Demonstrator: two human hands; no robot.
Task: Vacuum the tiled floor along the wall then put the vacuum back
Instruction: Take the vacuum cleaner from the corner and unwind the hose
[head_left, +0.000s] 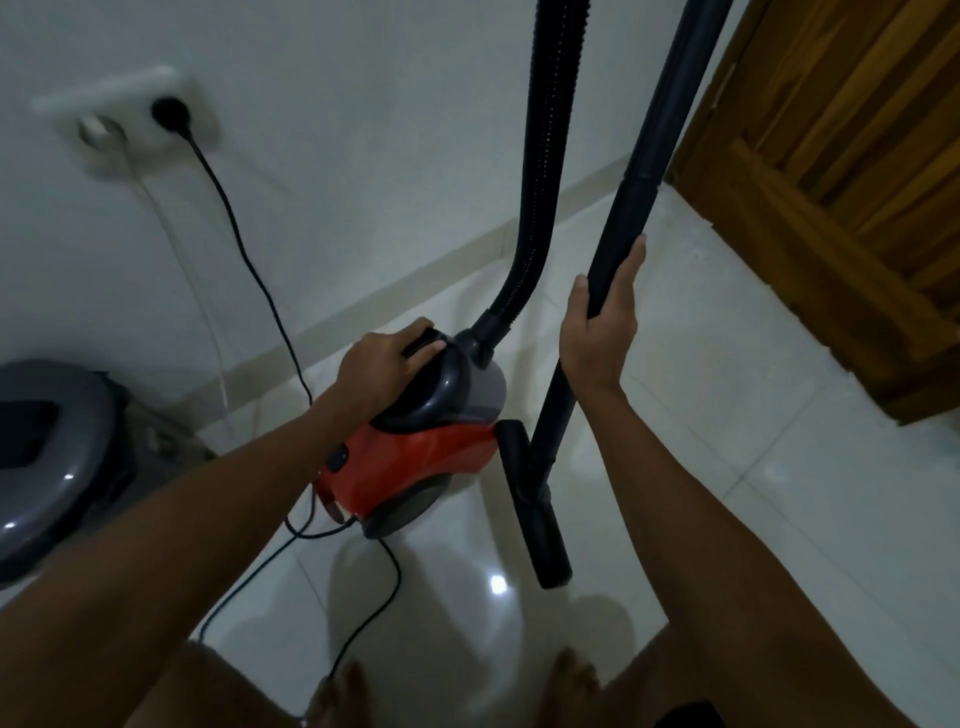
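Bare feet (569, 686) on glossy floor tiles (727, 467) at bottom edge. Floor nozzle (535, 499) flat on tile, long axis running toward viewer. Right hand (600, 332) wrapped around dark wand (623, 228), thumb left of tube, fingers right; wand leaning up and away. Left hand (387, 361) clutching carry handle (423, 345) of red canister vacuum (410, 457), hose end facing wall (363, 130). Plug (169, 111) in wall socket (124, 114) beyond

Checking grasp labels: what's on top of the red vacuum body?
The left hand grips the dark carry handle on the red vacuum body; the black hose plugs in beside it. The handle under the palm is hidden.
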